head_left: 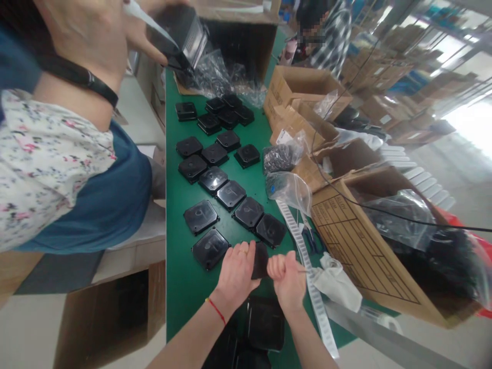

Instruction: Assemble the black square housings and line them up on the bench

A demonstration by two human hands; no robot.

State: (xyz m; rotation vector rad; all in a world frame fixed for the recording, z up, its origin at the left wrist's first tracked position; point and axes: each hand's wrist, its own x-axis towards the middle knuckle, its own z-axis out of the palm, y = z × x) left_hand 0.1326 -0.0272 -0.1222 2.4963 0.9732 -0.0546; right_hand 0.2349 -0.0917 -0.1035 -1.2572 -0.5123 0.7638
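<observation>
My left hand (236, 269) is closed on a black square plastic case (260, 260), held just above the green table. Against the case's right side, my right hand (286, 277) is curled into a fist. A thin rod seems to stick out of that fist to the right, but I cannot make out what it is. Beyond my hands lies a slanting row of similar black cases (249, 212), with two more cases (210, 248) to the left. Near my forearms sit further black cases (265, 324), partly hidden by my arms.
Cardboard boxes (357, 246) line the right side, near scissors (313, 240), a white strip (307, 266), a white cloth (336, 282) and a bag of small metal parts (279, 158). At upper left, a co-worker's hand (92, 41) holds a dark object. Another person (330, 36) is behind.
</observation>
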